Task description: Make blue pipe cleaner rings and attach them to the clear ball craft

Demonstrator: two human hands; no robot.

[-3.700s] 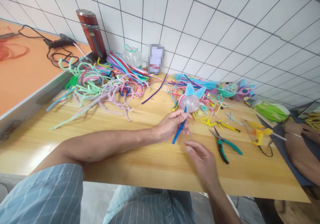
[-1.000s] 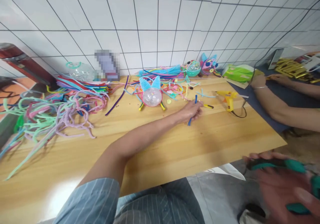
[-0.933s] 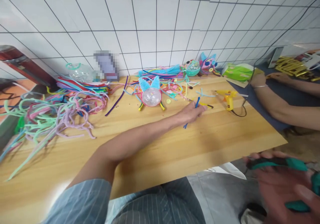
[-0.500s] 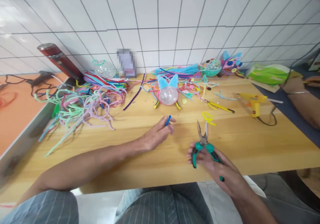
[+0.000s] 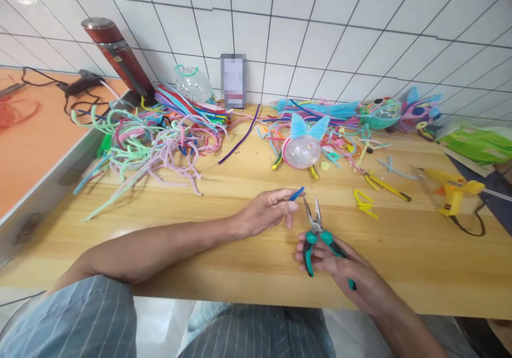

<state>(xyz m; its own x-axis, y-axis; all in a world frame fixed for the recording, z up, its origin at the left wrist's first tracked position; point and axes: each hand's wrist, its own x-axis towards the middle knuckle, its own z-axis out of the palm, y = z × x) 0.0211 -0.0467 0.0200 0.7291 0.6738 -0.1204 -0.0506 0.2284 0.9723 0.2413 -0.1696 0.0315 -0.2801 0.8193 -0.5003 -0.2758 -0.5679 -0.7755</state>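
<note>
Between the thumb and fingers of my left hand (image 5: pixel 267 211) is a short blue pipe cleaner (image 5: pixel 296 193), its end pointing up and right. My right hand (image 5: pixel 340 259) holds needle-nose pliers (image 5: pixel 316 230) with teal and black handles; their jaws are parted and stand close to the blue pipe cleaner. Behind my hands a clear plastic ball (image 5: pixel 303 151) with blue pipe-cleaner ears and a pink ring rests on yellow-and-black legs. A bent yellow pipe cleaner (image 5: pixel 365 204) lies on the wooden table (image 5: pixel 224 262) to the right of the pliers.
Loose pastel pipe cleaners (image 5: pixel 152 158) are heaped at left, before a red thermos (image 5: pixel 120 59). A phone (image 5: pixel 233 80) leans on the tiled wall. At right lie a yellow craft knife (image 5: pixel 386 186) and a yellow glue gun (image 5: pixel 452 190) with its cord.
The view has swung to the right. My hands have come closer together, and the plier jaws now stand near the blue pipe cleaner, still parted.
</note>
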